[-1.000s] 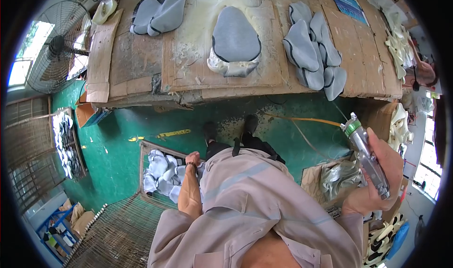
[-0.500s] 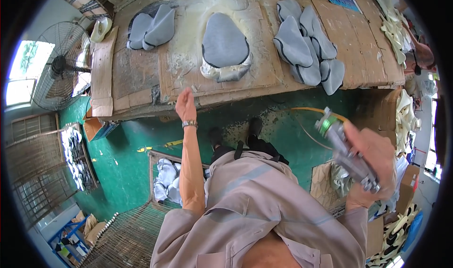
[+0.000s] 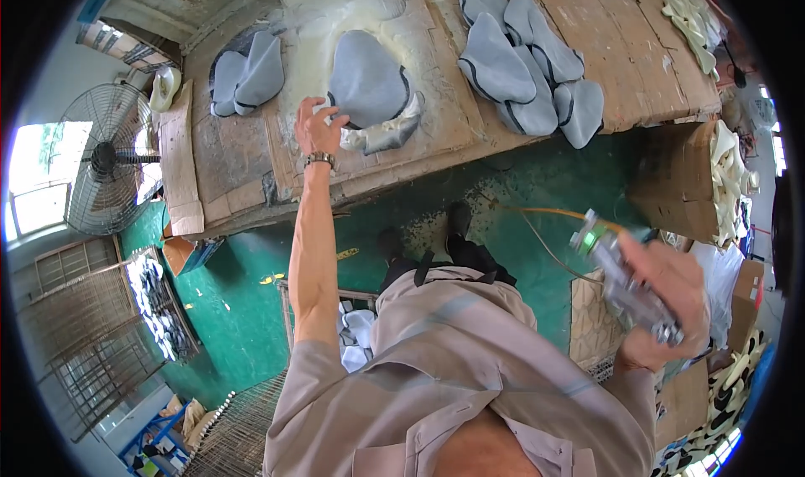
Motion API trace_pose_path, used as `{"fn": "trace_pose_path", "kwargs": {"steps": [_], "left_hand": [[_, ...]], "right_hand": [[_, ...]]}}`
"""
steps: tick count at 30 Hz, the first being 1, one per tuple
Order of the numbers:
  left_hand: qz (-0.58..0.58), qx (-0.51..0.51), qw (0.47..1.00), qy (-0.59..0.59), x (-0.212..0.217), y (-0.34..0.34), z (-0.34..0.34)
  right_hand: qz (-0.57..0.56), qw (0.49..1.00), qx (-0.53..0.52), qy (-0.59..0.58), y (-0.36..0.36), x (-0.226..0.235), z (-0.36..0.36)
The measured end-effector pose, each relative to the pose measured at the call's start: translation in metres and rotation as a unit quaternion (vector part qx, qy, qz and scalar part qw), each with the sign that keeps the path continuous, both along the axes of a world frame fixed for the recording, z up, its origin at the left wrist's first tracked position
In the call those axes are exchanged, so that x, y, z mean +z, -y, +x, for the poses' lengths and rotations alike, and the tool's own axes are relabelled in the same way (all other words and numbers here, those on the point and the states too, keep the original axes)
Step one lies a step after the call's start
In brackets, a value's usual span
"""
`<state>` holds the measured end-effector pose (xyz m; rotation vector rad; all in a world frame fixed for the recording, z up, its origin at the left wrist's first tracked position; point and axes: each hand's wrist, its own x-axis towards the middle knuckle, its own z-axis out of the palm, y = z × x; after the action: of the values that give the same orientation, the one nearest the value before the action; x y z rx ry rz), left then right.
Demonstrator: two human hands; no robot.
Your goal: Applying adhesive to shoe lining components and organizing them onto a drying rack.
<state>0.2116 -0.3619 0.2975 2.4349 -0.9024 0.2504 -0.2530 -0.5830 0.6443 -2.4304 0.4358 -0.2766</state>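
My left hand (image 3: pixel 321 127) is at the near-left edge of a grey fabric piece (image 3: pixel 366 76) with black edging, its fingers closed on that edge. The piece lies over a pale, rounded form (image 3: pixel 394 133) with a yellowish-white coating, which shows below it. Off to the right, above the floor, my right hand (image 3: pixel 667 288) grips a silver spray gun (image 3: pixel 625 280) with a green ring. A yellow hose (image 3: pixel 545 211) runs from the gun. Motion blurs the right fingers a little.
Cardboard covers the worktable (image 3: pixel 470 133). Similar grey pieces lie in a pair (image 3: pixel 251 74) at left and a pile (image 3: pixel 528 66) at right. A large fan (image 3: pixel 102 156) stands left. Below are a crate of grey pieces (image 3: pixel 356 334) and a wire rack (image 3: pixel 239 431).
My left hand has moved forward from the table's front edge to the grey fabric piece, which now looks creased. My right hand still holds the spray gun. The view has shifted.
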Motion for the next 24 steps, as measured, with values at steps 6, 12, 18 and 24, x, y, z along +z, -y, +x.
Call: {"fn": "trace_pose_path", "kwargs": {"steps": [6, 12, 18, 24], "left_hand": [[-0.009, -0.009, 1.0, -0.016, 0.039, 0.075, 0.011], [-0.017, -0.007, 0.999, 0.044, 0.053, 0.031, 0.015], [-0.137, 0.074, 0.986, 0.064, 0.125, -0.017, -0.032], [-0.076, 0.12, 0.99, -0.018, 0.196, -0.154, -0.041]], "right_hand": [[-0.009, 0.988, 0.153, 0.01, 0.023, 0.017, 0.001], [-0.067, 0.989, -0.127, 0.036, -0.012, -0.004, 0.012], [0.163, 0.979, 0.101, -0.064, 0.005, -0.1, 0.057], [0.227, 0.954, 0.057, -0.189, -0.078, -0.195, 0.119]]}}
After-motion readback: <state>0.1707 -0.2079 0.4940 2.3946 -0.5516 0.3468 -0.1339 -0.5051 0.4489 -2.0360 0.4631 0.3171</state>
